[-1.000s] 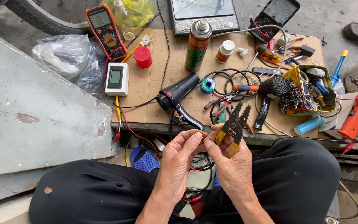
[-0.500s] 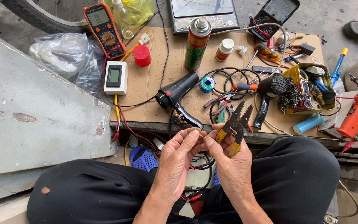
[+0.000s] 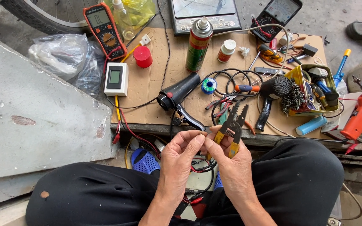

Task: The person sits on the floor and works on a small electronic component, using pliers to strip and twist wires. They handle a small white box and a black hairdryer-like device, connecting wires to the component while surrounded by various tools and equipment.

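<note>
Wire end (image 3: pixel 205 134): it sits pinched between both my hands, just in front of the table edge (image 3: pixel 156 127) and above my lap. My left hand (image 3: pixel 180 155) presses thumb and forefinger together on the wire from the left. My right hand (image 3: pixel 229 161) pinches the same wire at its fingertips while its palm and remaining fingers hold the yellow-handled wire stripper (image 3: pixel 232 125), whose jaws point up and away from me. Whether the stripper's jaws are fully shut I cannot tell.

To do this step well, I judge that the wire must stay taut and short between the two pinches, with the stripper kept clear of the fingertips.

Packages and labels, left to right:
- A clear plastic bag (image 3: pixel 65 58) lies crumpled off the cardboard's left edge.
- An orange-cased multimeter (image 3: pixel 104 28) shows a grey display at top.
- A white square meter (image 3: pixel 116 78) carries a dark screen.
- A red cap (image 3: pixel 143 56) stands just beside it.
- A tall spray can (image 3: pixel 198 44) bears a green, red and yellow label.
- A small white-capped bottle (image 3: pixel 226 50) has a red label.
- A yellow open box (image 3: pixel 311 90) holds assorted parts.
- A blue cylinder (image 3: pixel 311 125) lies near the table edge.
</note>
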